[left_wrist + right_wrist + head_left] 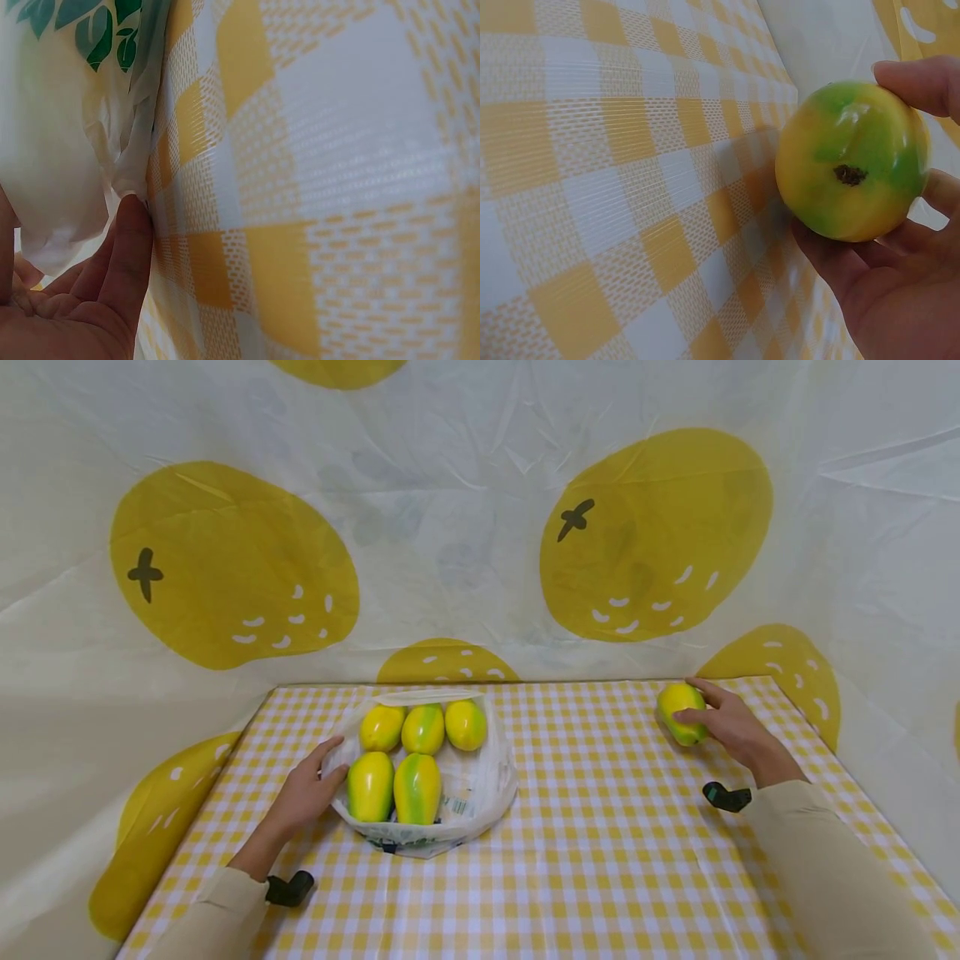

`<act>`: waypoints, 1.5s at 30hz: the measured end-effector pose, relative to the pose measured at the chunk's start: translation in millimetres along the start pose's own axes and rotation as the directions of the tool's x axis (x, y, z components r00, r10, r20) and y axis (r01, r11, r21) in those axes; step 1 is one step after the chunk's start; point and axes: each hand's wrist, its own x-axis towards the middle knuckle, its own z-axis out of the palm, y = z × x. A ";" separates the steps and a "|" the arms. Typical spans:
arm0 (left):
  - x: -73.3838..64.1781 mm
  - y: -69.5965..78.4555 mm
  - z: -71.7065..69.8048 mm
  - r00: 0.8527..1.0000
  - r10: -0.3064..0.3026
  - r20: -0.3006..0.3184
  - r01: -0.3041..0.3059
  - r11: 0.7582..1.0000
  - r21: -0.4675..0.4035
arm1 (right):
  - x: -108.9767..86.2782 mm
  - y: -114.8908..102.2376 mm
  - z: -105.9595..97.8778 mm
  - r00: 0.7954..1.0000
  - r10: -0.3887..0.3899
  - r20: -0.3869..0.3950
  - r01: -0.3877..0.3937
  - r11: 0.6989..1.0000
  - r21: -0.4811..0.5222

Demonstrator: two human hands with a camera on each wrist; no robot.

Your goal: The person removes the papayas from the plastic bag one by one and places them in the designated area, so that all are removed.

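Note:
On the left of the table lies a white plastic bag (pixel 495 777), its mouth spread wide around several yellow-green papayas (pixel 417 789). My left hand (pixel 303 789) holds the bag's left edge. In the left wrist view, the fingers (pixel 131 247) meet the bag's crumpled side (pixel 56 142) low down by the tablecloth. Far to the right, my right hand (pixel 731 727) grips a single papaya (pixel 681 714) near the table's back edge. The right wrist view shows this papaya (pixel 851 161) end-on with a dark stem scar, the thumb (pixel 922 84) on one side and fingers on the other.
A yellow-and-white checked cloth (pixel 592 827) covers the table. Behind it hangs a pale curtain (pixel 450 568) printed with large yellow fruits. Dark wrist devices (pixel 291 888) sit by both sleeves. A printed label (pixel 459 803) shows inside the bag.

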 end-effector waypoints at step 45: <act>0.1 -1.2 1.0 1.000 -0.023 0.001 0.023 1.000 0.008 | -3.2 1.6 6.7 0.999 -0.041 -0.001 0.041 0.997 -0.069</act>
